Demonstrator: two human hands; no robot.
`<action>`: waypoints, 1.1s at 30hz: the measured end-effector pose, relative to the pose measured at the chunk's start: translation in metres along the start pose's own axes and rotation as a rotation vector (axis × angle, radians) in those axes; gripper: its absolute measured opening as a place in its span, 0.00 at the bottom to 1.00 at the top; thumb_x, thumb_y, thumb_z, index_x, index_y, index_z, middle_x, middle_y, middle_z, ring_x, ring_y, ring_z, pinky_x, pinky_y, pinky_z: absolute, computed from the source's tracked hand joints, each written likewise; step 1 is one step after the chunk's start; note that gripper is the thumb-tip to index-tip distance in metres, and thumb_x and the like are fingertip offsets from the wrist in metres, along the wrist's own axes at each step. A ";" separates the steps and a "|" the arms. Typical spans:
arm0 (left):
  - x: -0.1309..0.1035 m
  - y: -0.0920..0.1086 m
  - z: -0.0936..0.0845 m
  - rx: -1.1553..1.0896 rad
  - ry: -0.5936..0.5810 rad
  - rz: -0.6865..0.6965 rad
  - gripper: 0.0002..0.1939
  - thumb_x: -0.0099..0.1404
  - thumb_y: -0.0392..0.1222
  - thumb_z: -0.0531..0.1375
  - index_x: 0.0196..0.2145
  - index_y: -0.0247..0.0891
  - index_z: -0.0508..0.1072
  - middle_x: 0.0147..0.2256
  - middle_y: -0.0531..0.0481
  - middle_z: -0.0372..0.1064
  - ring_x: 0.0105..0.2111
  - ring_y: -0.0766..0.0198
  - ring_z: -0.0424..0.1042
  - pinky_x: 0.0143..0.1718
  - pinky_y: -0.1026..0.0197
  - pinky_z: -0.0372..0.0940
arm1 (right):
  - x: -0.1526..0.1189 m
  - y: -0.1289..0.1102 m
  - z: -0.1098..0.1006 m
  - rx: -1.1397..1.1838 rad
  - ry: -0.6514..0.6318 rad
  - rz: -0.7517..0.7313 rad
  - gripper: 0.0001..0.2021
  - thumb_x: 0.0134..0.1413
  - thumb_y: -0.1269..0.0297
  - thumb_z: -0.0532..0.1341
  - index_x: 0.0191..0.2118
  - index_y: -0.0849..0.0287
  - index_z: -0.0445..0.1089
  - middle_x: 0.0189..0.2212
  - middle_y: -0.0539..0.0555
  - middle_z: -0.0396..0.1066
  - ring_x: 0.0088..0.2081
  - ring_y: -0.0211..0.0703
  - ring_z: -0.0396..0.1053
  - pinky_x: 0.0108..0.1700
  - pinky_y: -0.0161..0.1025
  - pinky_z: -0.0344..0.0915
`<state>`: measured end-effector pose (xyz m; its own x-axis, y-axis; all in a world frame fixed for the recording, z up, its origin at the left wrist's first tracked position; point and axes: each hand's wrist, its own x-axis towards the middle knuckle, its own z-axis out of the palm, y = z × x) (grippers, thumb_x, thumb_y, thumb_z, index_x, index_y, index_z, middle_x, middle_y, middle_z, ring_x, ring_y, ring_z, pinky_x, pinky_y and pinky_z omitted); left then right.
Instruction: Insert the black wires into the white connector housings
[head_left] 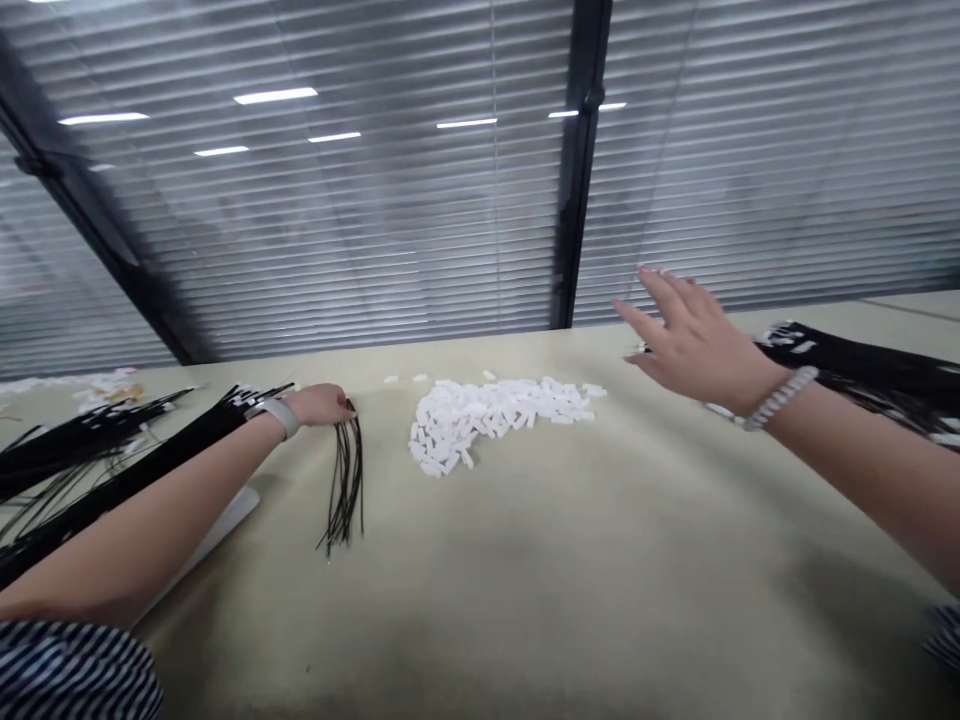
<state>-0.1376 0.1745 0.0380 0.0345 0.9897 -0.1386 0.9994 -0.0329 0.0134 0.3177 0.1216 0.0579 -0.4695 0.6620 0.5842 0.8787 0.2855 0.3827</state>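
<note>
My left hand is closed on one end of a small bunch of thin black wires, whose loose ends hang toward me over the table. Raised on the other side, my right hand has its fingers spread and holds nothing. Between the two hands lies a heap of small white plastic pieces. Beneath and behind my right hand, something small and whitish is partly hidden.
Bundles of black wires with white ends lie at the left beside my forearm. Another black bundle rests at the right. A white flat item shows under my left forearm. Blinds behind glass stand past the table.
</note>
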 end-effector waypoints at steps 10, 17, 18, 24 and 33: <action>0.015 -0.006 -0.004 -0.086 -0.139 -0.139 0.15 0.62 0.42 0.53 0.44 0.32 0.64 0.41 0.45 0.64 0.37 0.62 0.67 0.36 0.56 0.65 | 0.022 -0.057 -0.031 0.251 0.076 -0.197 0.23 0.49 0.68 0.54 0.54 0.63 0.55 0.60 0.63 0.36 0.59 0.57 0.39 0.55 0.58 0.44; -0.016 0.014 -0.033 -0.314 -0.106 0.063 0.15 0.59 0.48 0.54 0.33 0.31 0.67 0.24 0.52 0.63 0.21 0.69 0.63 0.21 0.66 0.60 | 0.015 -0.108 -0.022 0.797 -0.130 -0.154 0.25 0.47 0.64 0.57 0.53 0.61 0.57 0.59 0.62 0.42 0.60 0.52 0.40 0.57 0.54 0.45; -0.026 0.022 -0.042 -0.362 -0.082 0.125 0.15 0.58 0.49 0.54 0.34 0.33 0.67 0.24 0.52 0.63 0.20 0.70 0.63 0.21 0.67 0.59 | 0.017 -0.116 -0.022 0.852 -0.157 -0.142 0.27 0.47 0.60 0.57 0.54 0.60 0.55 0.58 0.62 0.44 0.59 0.51 0.42 0.56 0.54 0.47; -0.110 0.089 -0.104 -0.537 0.049 0.470 0.17 0.54 0.47 0.58 0.40 0.40 0.69 0.27 0.50 0.66 0.23 0.66 0.67 0.22 0.67 0.63 | 0.042 -0.169 -0.050 1.260 -0.326 -0.197 0.35 0.50 0.50 0.52 0.59 0.60 0.38 0.51 0.62 0.57 0.48 0.37 0.63 0.42 0.33 0.65; -0.151 0.126 -0.094 -1.084 0.062 0.523 0.08 0.53 0.39 0.60 0.32 0.35 0.72 0.20 0.53 0.65 0.18 0.71 0.66 0.19 0.70 0.64 | 0.015 -0.102 -0.102 1.534 -0.659 0.022 0.16 0.54 0.53 0.49 0.36 0.62 0.63 0.23 0.47 0.59 0.22 0.27 0.57 0.24 0.27 0.56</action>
<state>-0.0176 0.0336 0.1534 0.4025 0.8976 0.1795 0.3369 -0.3276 0.8827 0.2121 0.0318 0.1012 -0.6926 0.7199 0.0464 0.3352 0.3782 -0.8629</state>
